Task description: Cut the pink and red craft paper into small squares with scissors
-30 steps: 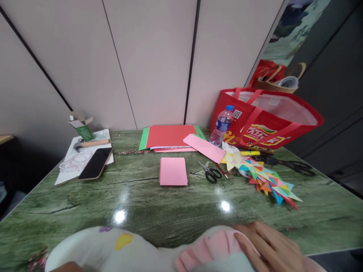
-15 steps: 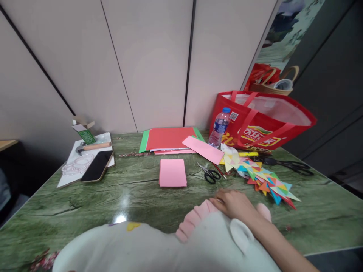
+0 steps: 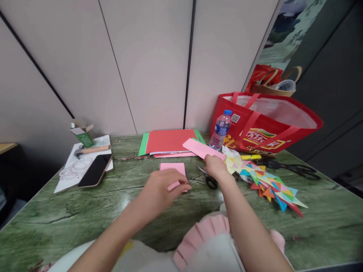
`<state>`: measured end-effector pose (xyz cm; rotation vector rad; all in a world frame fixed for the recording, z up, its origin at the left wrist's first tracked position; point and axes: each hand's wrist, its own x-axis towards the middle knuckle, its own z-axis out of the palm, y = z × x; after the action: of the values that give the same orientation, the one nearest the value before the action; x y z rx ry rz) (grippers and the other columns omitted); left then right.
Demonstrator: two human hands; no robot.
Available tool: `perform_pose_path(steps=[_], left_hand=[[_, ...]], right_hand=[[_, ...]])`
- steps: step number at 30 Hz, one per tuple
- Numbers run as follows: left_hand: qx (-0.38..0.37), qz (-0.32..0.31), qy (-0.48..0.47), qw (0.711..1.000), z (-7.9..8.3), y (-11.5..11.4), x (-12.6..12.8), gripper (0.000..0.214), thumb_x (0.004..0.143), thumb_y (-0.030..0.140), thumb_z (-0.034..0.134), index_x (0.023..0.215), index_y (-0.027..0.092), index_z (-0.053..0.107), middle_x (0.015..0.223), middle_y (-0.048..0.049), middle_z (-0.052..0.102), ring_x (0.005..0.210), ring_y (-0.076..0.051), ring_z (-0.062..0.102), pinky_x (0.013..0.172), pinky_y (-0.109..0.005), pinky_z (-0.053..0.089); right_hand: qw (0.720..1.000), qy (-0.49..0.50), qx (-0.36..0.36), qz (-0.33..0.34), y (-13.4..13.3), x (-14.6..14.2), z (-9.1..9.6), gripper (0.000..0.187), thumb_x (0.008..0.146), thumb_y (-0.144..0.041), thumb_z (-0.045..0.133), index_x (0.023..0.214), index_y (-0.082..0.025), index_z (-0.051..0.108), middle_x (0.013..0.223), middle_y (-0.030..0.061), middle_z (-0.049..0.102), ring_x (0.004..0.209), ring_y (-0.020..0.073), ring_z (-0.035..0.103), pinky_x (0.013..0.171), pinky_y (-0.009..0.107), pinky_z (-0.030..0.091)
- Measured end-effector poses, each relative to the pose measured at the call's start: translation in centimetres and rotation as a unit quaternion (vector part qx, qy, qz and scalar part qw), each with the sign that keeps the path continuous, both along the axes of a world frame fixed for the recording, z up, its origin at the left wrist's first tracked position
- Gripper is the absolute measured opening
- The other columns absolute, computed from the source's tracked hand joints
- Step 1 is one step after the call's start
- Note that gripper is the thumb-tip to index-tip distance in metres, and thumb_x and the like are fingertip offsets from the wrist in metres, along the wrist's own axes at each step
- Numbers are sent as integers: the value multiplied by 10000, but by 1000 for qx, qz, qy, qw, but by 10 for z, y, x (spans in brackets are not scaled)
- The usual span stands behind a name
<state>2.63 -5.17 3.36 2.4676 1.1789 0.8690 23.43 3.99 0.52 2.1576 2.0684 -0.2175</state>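
My left hand lies on the near edge of a folded pink paper in the middle of the green table. Its fingers are curled, and a corner of the paper shows pinched between them. My right hand hovers over the small black scissors, covering their middle. Its fingertips point down near the end of a pink paper strip, and I cannot see whether they grip anything. A white and pink plush sits under both forearms at the near edge.
A stack of red and green sheets lies at the back. A water bottle and red tote bag stand at the back right. Coloured paper triangles, a yellow marker and large scissors lie right. A phone, hammer and beads rest on a white board left.
Both hands have come forward off the plush. The left hand, out of sight before, now rests on the pink paper. The right hand has moved out over the small scissors.
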Motion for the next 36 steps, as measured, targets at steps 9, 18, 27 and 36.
perform_pose_path(steps=[9,18,27,36], left_hand=[[-73,-5,174,982,-63,50,-1,549,444,255,807,921,153,555,976,-104,567,943,-280,495,789,-422,409],[-106,-9,148,983,-66,48,-9,235,656,282,677,835,163,584,921,-85,588,891,-219,518,762,-329,414],[-131,9,120,984,-62,47,-11,237,825,197,388,719,152,595,709,-51,607,649,-146,525,599,-232,351],[-96,102,60,988,-63,47,-9,191,687,72,435,713,167,598,516,11,534,474,-121,465,501,-219,290]], right_hand=[[999,24,-26,4,-20,16,-19,409,768,-273,612,1139,-129,515,1116,153,541,1036,270,517,794,359,447],[999,17,-49,17,-18,5,-23,267,855,-269,511,1085,-134,531,1112,90,549,949,200,561,798,394,473],[997,37,-56,-23,-19,1,-19,258,856,-266,510,1082,-143,531,1098,77,557,933,194,570,782,391,482],[972,224,37,-60,-16,13,-33,204,780,-129,573,973,-63,579,1029,163,588,943,264,575,803,440,441]])
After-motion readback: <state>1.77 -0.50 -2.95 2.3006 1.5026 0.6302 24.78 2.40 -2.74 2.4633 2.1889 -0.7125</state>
